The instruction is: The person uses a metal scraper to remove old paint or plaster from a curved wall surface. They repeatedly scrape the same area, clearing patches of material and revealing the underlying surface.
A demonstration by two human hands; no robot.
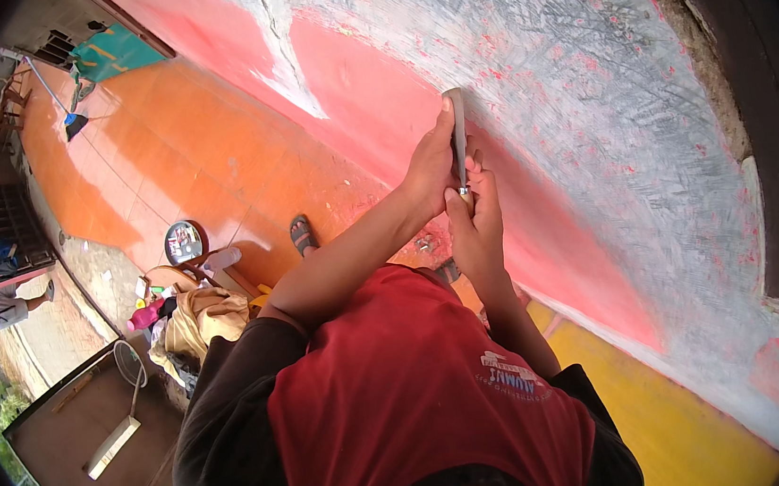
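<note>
A knife with a long metal blade (460, 139) and a short handle with a metal collar is held upright in the picture, before the painted wall (526, 51). My right hand (479, 230) is closed round the handle, its thumb near the collar. My left hand (434, 160) holds the blade from the left, the thumb near its rounded tip and some fingers partly hidden behind it. The wall beside both hands is pink low down and scraped grey-white with red specks higher up; a cracked whitish patch shows at the top.
Orange floor tiles (208, 141) adjoin the wall; yellow floor (633, 395) lies lower right. Left of me are a round black tray (183, 242), a plastic bottle (222, 259) and piled cloths (205, 316). A broom (73, 123) stands farther off. Another person (1, 310) is at the far left.
</note>
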